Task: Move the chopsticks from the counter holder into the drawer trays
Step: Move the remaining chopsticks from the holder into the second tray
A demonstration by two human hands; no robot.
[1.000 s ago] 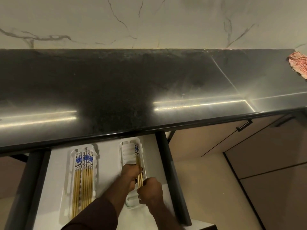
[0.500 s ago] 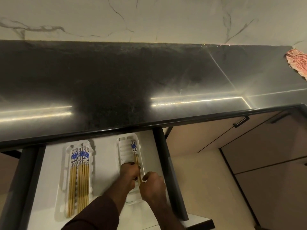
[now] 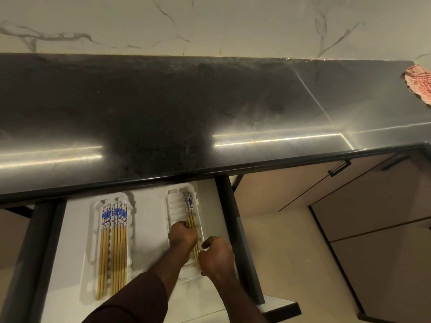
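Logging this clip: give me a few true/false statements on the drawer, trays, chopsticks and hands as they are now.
1. The drawer is open. True.
2. The left tray is empty. False: it holds a row of chopsticks.
3. Both hands are over the right tray. True: the left hand rests on its chopsticks, the right hand sits at its near right edge.
4. The right tray is as full as the left. False: only a few chopsticks lie in it.
5. A chopstick holder stands on the counter. False: only a red-and-white cloth shows there.
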